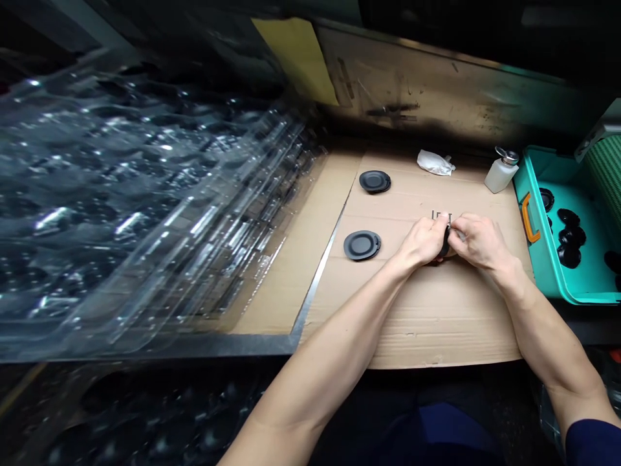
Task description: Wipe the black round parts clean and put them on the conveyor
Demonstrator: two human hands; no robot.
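Note:
My left hand (424, 241) and my right hand (478, 243) meet above the middle of a cardboard sheet (436, 330). Between their fingers, a black round part (445, 243) stands on edge, partly hidden by them. A black disc with a raised rim (361, 245) lies on the cardboard to the left of my left hand. Farther back lies a second black disc (375, 182). Small dark marks (441, 217) on the cardboard show just beyond my fingers.
Stacked clear plastic trays (145, 194) fill the left. At the back are a crumpled white cloth (435, 162) and a white pump bottle (501, 171). A teal bin (520, 188) with an orange handle (530, 217) holds several black parts (570, 236) at right.

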